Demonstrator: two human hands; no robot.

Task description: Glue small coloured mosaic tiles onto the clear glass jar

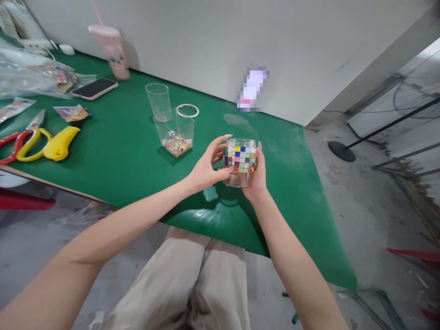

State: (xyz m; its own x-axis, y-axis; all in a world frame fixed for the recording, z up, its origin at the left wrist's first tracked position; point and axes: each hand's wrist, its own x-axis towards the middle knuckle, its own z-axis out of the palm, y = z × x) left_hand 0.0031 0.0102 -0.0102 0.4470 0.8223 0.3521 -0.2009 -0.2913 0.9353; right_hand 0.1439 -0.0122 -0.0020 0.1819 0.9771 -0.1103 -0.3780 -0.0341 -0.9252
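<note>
The tiled glass [242, 160] lies directly between your two hands, its long axis close to upright, seemingly held just above the table [292, 206]. Neither hand is nearer; both touch it. Your left hand [205, 168] grips its left side, thumb across the front, fingers curved to its width. Your right hand [258, 178] cups the opposite side.

Craft corner of a workshop-like room
Green bench [292, 183], scissors [36, 121], coloured bits [177, 145], a mosaic-tiled glass [241, 160]; bare grey floor [338, 220], black metal stand [341, 152].
</note>
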